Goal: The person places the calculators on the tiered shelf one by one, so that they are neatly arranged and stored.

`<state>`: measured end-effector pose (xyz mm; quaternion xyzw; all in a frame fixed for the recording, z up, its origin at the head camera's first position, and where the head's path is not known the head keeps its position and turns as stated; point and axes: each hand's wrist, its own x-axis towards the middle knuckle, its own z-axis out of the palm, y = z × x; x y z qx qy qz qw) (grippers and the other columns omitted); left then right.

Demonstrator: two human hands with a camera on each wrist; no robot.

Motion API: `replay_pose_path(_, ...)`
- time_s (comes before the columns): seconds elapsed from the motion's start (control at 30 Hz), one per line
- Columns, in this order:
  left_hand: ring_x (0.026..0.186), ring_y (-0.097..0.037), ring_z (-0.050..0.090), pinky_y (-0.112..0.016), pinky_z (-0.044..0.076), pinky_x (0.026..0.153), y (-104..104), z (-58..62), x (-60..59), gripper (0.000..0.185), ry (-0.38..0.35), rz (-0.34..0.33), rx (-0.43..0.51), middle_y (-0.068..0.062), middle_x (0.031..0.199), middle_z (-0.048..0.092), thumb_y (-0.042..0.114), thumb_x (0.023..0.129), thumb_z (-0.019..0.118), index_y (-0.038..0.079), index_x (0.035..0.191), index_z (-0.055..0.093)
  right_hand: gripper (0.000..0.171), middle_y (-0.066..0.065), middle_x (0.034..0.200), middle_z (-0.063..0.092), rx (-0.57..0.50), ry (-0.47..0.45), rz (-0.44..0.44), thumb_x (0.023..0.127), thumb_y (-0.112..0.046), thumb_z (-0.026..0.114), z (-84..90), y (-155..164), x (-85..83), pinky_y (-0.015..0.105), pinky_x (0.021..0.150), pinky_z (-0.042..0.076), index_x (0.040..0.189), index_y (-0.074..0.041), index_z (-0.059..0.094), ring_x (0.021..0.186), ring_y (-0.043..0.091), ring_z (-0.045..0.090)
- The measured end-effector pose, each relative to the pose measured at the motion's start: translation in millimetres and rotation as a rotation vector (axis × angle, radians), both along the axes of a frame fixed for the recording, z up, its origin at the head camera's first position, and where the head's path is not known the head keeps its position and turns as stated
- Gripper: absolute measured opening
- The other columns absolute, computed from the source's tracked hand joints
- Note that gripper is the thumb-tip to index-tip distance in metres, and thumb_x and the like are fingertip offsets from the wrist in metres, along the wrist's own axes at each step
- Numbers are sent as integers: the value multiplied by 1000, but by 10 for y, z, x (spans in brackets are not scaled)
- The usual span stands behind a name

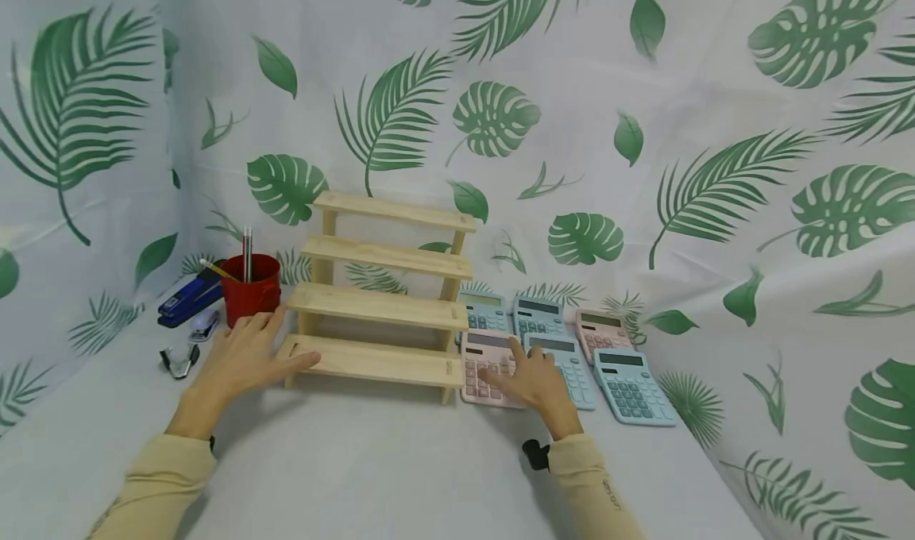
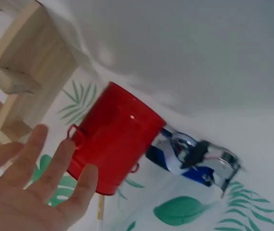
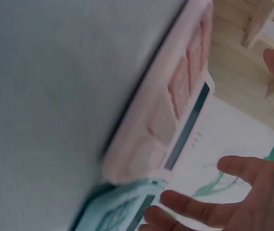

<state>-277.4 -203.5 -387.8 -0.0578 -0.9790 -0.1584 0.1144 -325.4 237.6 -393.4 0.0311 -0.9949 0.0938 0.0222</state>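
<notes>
My left hand (image 1: 246,353): spread flat, palm down, fingers straight and fanned; it holds nothing. My thumb tip touches the front edge of the lowest step of the wooden rack (image 1: 382,306).
My left forearm: comes in from the lower left in a tan sleeve (image 1: 153,484), angled up toward the rack.
Left wrist view: my open fingers (image 2: 55,168) lie just in front of the red cup (image 2: 115,139); whether they touch it I cannot tell.
My right hand (image 1: 532,381): loosely spread, fingers straight, palm down over the pink calculator (image 1: 486,369), overlapping its right edge and the blue calculator (image 1: 572,365) beside it. It grips nothing.
Right wrist view: my fingers (image 3: 199,207) hover open just above the pink calculator's display end; contact is not clear.
My right forearm: rises from the bottom edge, tilted slightly left, with a black strap (image 1: 534,454) at the wrist.
Pink calculator: flat on the table (image 1: 372,468), just right of the rack's bottom step, at the front left of six calculators.
Red cup: upright left of the rack, pencils in it, a blue stapler (image 1: 187,298) behind it.
</notes>
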Motion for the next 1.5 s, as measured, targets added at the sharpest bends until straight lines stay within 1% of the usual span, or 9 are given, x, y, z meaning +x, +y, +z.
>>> replay_pose_path(0.2, 93, -40, 66, -60, 50, 74, 98, -71, -49, 103, -2, -45, -13, -25, 109, 68, 82, 76, 60, -4, 133, 57, 99, 42, 147, 36, 37, -66, -33, 83, -75, 55, -111, -184, -17, 70, 99, 43, 156, -11, 35, 132, 63, 41)
replay_pose_path(0.37, 68, -21, 57, -39, 43, 57, 120, -149, -69, 80, 4, -85, 1, -5, 79, 61, 77, 76, 67, 6, 113, 65, 101, 42, 140, 41, 70, -67, -67, 76, -73, 63, -203, -263, -4, 67, 97, 45, 152, -10, 41, 127, 60, 45)
replay_pose_path(0.7, 71, -25, 63, -47, 51, 62, 32, -166, -120, 91, -9, -76, -16, -17, 93, 71, 75, 77, 67, -1, 127, 62, 103, 45, 134, 43, 32, -46, -68, 68, -72, 73, -245, -384, -27, 67, 90, 48, 145, -10, 47, 121, 62, 48)
replay_pose_path(0.93, 80, -30, 66, -51, 52, 67, -70, -150, -133, 96, -47, -60, 11, -23, 108, 71, 76, 78, 66, -2, 133, 58, 105, 49, 138, 35, -17, -44, -54, 68, -70, 74, -43, -412, -105, 71, 94, 45, 149, -10, 43, 128, 67, 38)
replay_pose_path(1.1, 80, -30, 67, -51, 52, 66, -103, -152, -136, 91, -36, -63, 22, -21, 105, 71, 73, 79, 67, -1, 131, 59, 111, 50, 144, 26, -85, -52, -72, 72, -74, 68, 142, -311, -90, 73, 96, 42, 157, -12, 31, 133, 68, 32)
replay_pose_path(1.17, 80, -29, 67, -51, 53, 67, -97, -161, -131, 90, -43, -64, 27, -20, 104, 71, 72, 79, 68, -2, 131, 59, 112, 50, 148, 22, -115, -54, -67, 75, -77, 63, 257, -256, -47, 75, 96, 40, 159, -13, 26, 135, 69, 29)
replay_pose_path(1.33, 74, -24, 64, -47, 51, 63, -45, -187, -125, 87, -40, -73, 35, -15, 95, 70, 71, 78, 69, -1, 126, 62, 109, 46, 145, 32, -177, 31, 1, 82, -76, 57, 617, -221, 14, 65, 88, 48, 161, -12, 18, 126, 59, 45)
replay_pose_path(1.4, 72, -22, 62, -46, 51, 62, -16, -191, -129, 85, -33, -75, 38, -13, 91, 69, 70, 78, 70, -1, 124, 63, 107, 43, 139, 37, -184, 90, 45, 82, -73, 59, 776, -301, -39, 58, 84, 49, 161, -12, 19, 117, 50, 49)
replay_pose_path(1.5, 73, -21, 61, -45, 51, 64, 19, -189, -137, 82, -34, -69, 51, -11, 90, 68, 68, 79, 72, 0, 123, 63, 104, 41, 140, 34, -160, 153, 113, 82, -71, 60, 1023, -536, -201, 61, 88, 47, 161, -16, 20, 122, 51, 44)
